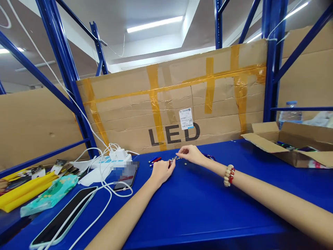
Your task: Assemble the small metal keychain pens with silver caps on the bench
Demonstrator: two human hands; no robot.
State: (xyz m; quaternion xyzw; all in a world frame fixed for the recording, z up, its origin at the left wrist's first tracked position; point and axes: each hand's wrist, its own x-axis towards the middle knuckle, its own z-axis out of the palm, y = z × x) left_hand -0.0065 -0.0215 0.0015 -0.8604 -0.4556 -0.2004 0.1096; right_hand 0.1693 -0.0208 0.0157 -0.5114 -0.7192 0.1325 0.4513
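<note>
My left hand [161, 172] is closed around a small dark red and silver piece [170, 162], mostly covered by the fingers. My right hand [191, 153], with a beaded bracelet on its wrist, has its fingertips pinched just above the table; whatever they hold is too small to make out. Between and beside the two hands lie several small shiny metal bits [185, 164]. To the left of my left hand, a few small blue and red tubes [155, 160] lie on the blue tabletop [166, 215]. A dark blue item [209, 157] shows partly behind my right forearm.
At left are a white power strip [117, 158], loose white cables, a dark phone [127, 178], a light-cased phone [63, 217], a green packet [50, 195] and yellow wrapping [28, 189]. An open carton [291, 156] stands right; a taped cardboard sheet [125, 114] closes the back.
</note>
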